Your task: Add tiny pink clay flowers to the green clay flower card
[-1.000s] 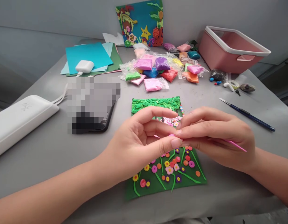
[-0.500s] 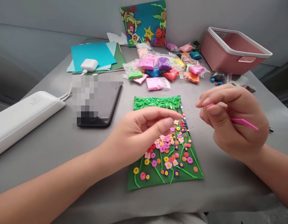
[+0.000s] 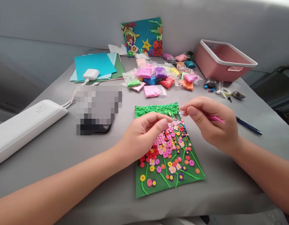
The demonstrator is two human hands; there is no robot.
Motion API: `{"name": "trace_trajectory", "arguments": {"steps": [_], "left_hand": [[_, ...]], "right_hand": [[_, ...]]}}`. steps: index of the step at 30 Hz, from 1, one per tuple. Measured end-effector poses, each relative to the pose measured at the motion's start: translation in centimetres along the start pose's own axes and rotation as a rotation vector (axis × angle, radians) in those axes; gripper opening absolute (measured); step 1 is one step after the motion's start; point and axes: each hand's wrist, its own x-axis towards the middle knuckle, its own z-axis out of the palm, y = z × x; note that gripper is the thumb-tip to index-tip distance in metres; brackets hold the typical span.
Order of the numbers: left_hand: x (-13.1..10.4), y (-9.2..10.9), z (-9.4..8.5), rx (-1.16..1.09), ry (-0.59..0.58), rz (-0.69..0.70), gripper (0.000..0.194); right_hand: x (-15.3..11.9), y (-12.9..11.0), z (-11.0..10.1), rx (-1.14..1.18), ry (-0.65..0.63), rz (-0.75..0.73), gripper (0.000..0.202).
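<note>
My right hand [image 3: 211, 123] is closed around a thin pink clay modelling tool [image 3: 216, 119], most of it hidden in the palm. Its fingertips hover by the upper right edge of a green card [image 3: 144, 187] decorated with clay flowers. Over the card's left and middle part is my left hand [image 3: 142, 134], thumb and forefinger drawn close together. Whatever is between them, if anything, cannot be made out. Pink, red and yellow clay flowers [image 3: 172, 168] with green stems cover the card, and a band of green clay leaves [image 3: 156, 110] runs along its top.
Bagged coloured clay [image 3: 151, 79] lies beyond the card, before a sea-scene clay picture [image 3: 145, 37]. At right are a pink basket [image 3: 219, 67] and a dark pen [image 3: 248, 126]. A phone [image 3: 100, 109], white power bank [image 3: 29, 128], earbud case [image 3: 91, 74] and coloured sheets [image 3: 100, 62] are leftward.
My right hand has come down and left to the card's upper right edge, still holding the pink tool. My left hand stays over the card. The camera view has shifted slightly.
</note>
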Motion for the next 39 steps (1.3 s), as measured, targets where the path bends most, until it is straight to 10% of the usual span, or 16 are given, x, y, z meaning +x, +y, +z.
{"name": "trace_trajectory", "arguments": {"steps": [4, 13, 17, 39], "left_hand": [[-0.7, 0.5, 0.3, 0.093, -0.088, 0.044, 0.025], [1.6, 2.4, -1.0, -0.097, 0.143, 0.16, 0.006], [2.5, 2.7, -0.8, -0.18, 0.16, 0.092, 0.03], [1.0, 1.2, -1.2, -0.145, -0.169, -0.024, 0.037]], "right_hand": [[0.3, 0.2, 0.2, -0.027, 0.014, 0.031, 0.021], [1.7, -3.6, -0.9, 0.013, 0.166, -0.025, 0.014], [2.9, -5.2, -1.9, -0.014, 0.21, -0.094, 0.009], [0.9, 0.0, -0.2, -0.117, -0.029, -0.196, 0.011]]}}
